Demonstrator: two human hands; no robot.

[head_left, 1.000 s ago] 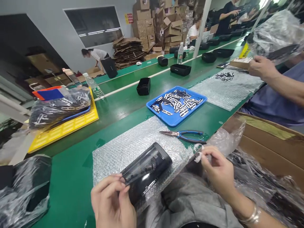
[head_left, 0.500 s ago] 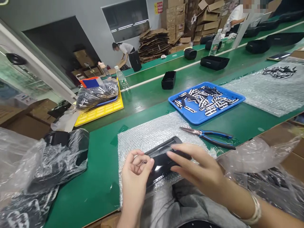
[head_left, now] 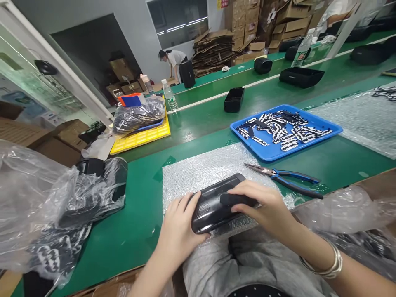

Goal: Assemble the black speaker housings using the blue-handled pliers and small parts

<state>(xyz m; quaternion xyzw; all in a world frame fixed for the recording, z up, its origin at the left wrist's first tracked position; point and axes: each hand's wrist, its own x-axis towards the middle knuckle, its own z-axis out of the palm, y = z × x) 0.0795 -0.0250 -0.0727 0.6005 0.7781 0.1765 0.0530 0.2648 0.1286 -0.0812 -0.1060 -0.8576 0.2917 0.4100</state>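
**Black housing [head_left: 208, 218] held two-handed over bubble wrap [head_left: 193, 175]**

The black housing lies tilted on the near part of the silver bubble wrap, which rests on the green bench [head_left: 136, 214]. Its perforated grille faces up at the left end. The left hand [head_left: 181, 225] is closed around that end, with the fingers across the top and the heel of the hand below. The right hand [head_left: 262, 206] holds the right part, with its fingers curled over the top. A dark strip [head_left: 239, 200] lies under those fingers against the housing. Silver bangles [head_left: 328, 264] circle the right wrist.

Long-nosed pliers [head_left: 286, 177] with blue handles lie just right of the wrap, touching neither hand. Farther off, a blue tray [head_left: 328, 130] holds many black-and-white strips [head_left: 283, 130]. Loose clear plastic bags [head_left: 37, 194] lie at left, and more clear plastic [head_left: 343, 212] lies at near right. A yellow tray [head_left: 156, 134] at far left carries a wrapped bundle [head_left: 139, 115]. An open black box [head_left: 234, 100] and a water bottle [head_left: 170, 95] stand on the far bench. A person [head_left: 175, 62] stands beyond them beside stacked flattened cardboard [head_left: 213, 53].
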